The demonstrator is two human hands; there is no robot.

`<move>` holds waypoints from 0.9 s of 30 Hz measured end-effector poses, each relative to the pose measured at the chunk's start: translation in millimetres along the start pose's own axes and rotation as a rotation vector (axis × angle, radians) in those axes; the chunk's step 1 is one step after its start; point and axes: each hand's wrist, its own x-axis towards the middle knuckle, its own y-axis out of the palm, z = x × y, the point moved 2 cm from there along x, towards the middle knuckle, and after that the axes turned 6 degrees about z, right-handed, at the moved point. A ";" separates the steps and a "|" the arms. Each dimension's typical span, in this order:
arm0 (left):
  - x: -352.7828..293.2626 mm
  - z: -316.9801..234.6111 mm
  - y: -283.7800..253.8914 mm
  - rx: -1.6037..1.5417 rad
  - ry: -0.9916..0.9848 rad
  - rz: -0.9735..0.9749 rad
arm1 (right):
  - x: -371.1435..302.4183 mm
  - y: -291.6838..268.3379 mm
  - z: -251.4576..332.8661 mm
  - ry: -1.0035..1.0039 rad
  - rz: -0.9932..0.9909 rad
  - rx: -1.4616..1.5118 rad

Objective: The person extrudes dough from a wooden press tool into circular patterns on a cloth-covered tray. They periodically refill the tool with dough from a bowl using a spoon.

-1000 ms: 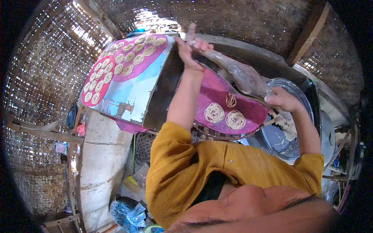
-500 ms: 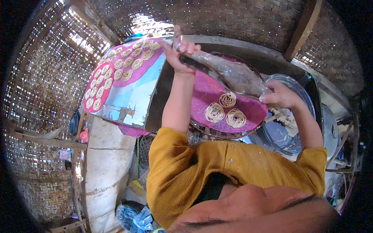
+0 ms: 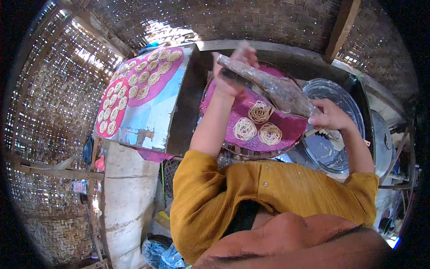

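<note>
A long, greyish-brown, dough-smeared, bag-like thing [image 3: 282, 87] slants across my front, with a dark band along its near side at the upper left end. My left hand [image 3: 227, 84] is wrapped round that end, its fingers partly blurred and behind it. At the lower right end, my right hand [image 3: 332, 115] grips it between thumb and fingers. Below it, a pink cloth [image 3: 291, 131] lies on a round woven tray [image 3: 251, 154]. On the cloth sit three coiled nests of thin pale strands, one nest [image 3: 270, 134] nearest my right side.
To the left, a blue-and-white board [image 3: 150, 116] bears pink cloths with several more nests [image 3: 143, 77]. On the right stands a dark basin [image 3: 358, 105] with pale dough inside, beside a round metal lid [image 3: 380, 143]. A woven bamboo wall [image 3: 268, 22] closes the far side.
My left hand has moved right and slightly nearer, and its raised finger has come down. My right hand and the bag-like thing have shifted a little right. The view has turned slightly.
</note>
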 end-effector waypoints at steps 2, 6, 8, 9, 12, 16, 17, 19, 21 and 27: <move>-7.4 37.8 -15.4 0.095 -0.355 -0.301 | 1.6 0.8 -4.4 -0.024 -0.026 0.004; -25.4 78.7 -27.3 0.528 -0.643 -0.361 | 0.8 -0.7 -10.5 -0.075 -0.095 -0.056; -33.3 85.8 -28.3 0.702 -0.647 -0.308 | 1.1 0.4 -9.8 -0.072 -0.090 -0.095; -35.6 88.5 -29.8 0.747 -0.646 -0.296 | 0.8 1.3 -8.4 -0.051 -0.096 -0.049; -38.2 89.5 -26.1 0.684 -0.744 -0.230 | 0.6 0.9 -15.4 -0.070 -0.150 0.008; -47.6 91.0 -47.1 0.797 -0.922 -0.196 | 4.8 -1.4 -26.0 -0.089 -0.188 0.123; -48.5 89.7 -48.5 0.975 -0.880 -0.230 | 3.8 -2.4 -26.5 -0.091 -0.189 0.125; -48.3 78.6 -32.8 1.454 -0.830 -0.193 | 0.3 -6.4 -29.5 -0.068 -0.232 0.149; -55.2 63.6 -14.9 1.755 -0.795 -0.105 | -2.8 -8.4 -33.3 -0.079 -0.230 0.177; -71.9 41.3 3.0 2.326 -0.511 0.366 | -13.6 -2.9 -29.2 -0.144 -0.209 0.221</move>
